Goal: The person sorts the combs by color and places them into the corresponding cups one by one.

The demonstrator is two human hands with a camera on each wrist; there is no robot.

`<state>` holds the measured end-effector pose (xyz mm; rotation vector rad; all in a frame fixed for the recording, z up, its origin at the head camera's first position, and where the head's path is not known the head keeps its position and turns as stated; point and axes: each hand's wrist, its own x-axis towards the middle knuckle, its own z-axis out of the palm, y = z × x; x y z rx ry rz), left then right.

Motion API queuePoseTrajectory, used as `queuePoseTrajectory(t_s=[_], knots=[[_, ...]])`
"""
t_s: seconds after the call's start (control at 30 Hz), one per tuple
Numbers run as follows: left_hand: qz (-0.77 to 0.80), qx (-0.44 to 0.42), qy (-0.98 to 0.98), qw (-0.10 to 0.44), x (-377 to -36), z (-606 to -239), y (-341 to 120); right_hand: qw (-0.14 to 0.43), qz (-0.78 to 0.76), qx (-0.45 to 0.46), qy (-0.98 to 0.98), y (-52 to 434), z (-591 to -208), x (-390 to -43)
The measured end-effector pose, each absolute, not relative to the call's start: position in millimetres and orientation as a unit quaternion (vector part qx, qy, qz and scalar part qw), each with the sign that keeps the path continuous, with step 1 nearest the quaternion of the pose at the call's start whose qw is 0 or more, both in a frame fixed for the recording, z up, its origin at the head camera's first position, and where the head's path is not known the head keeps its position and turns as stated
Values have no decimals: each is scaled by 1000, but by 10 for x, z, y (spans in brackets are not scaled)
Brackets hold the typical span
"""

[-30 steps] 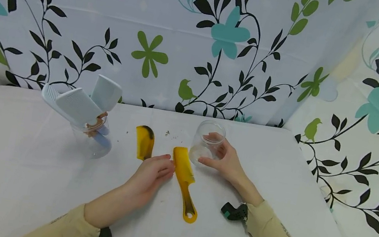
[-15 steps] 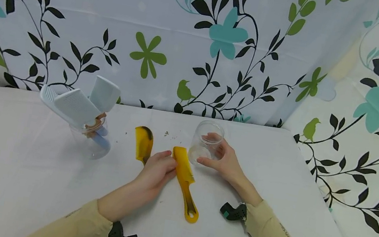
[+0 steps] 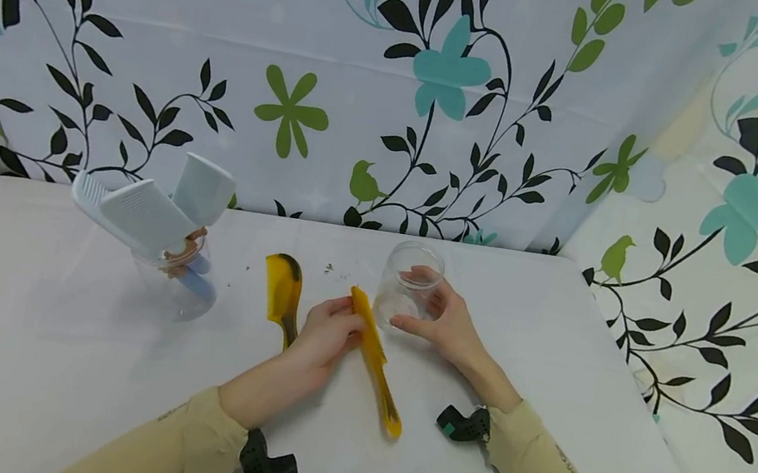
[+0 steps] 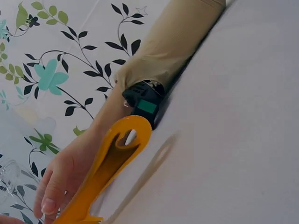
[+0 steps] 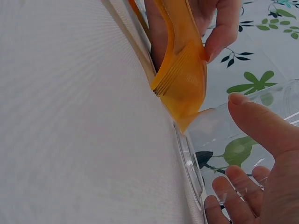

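Observation:
A yellow comb with a dark-streaked handle (image 3: 371,345) stands tipped on its edge, its handle toward me. My left hand (image 3: 323,337) pinches it by its toothed end; the handle (image 4: 114,151) casts a shadow on the table in the left wrist view. My right hand (image 3: 446,329) curls round a clear jar (image 3: 395,286), which stands upright. In the right wrist view, the comb (image 5: 182,84) overlaps the side of the jar (image 5: 215,128), near its base. A second yellow comb (image 3: 280,287) lies left of my left hand, its handle end hidden behind that hand.
Another clear jar (image 3: 194,301) stands at the left of the white table (image 3: 56,383), with several pale blue combs (image 3: 142,216) leaning out of it and a brown band at its neck. Small dark crumbs (image 3: 328,268) lie near the back. A patterned cloth (image 3: 352,46) hangs behind.
My left hand has moved right and taken hold of the comb, which has turned from lying flat onto its edge. My right hand stays on the jar.

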<state>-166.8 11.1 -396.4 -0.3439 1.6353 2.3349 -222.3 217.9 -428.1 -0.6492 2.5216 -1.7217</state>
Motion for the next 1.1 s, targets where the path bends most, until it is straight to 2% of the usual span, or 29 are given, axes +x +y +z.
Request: queuePoseTrajectory(t_s=[0.17,0.3,0.47,0.8,1.1], knots=[[791,-109,589,124,-1666,-4014,115,5,-543,-206,814,2196,-4285,-2229],[785,-116,592,141,-1665,-4000,70,5,-543,-208,813,2204,-4281,-2228],[791,-139,576,152,-1677,-3919,3,8,-546,-213,810,2195,-4274,-2217],[808,-121,552,167,-1695,-3725,-89,18,-553,-216,805,2203,-4297,-2214],[840,-74,519,142,-1672,-3521,-169,13,-546,-214,809,2187,-4296,-2229]])
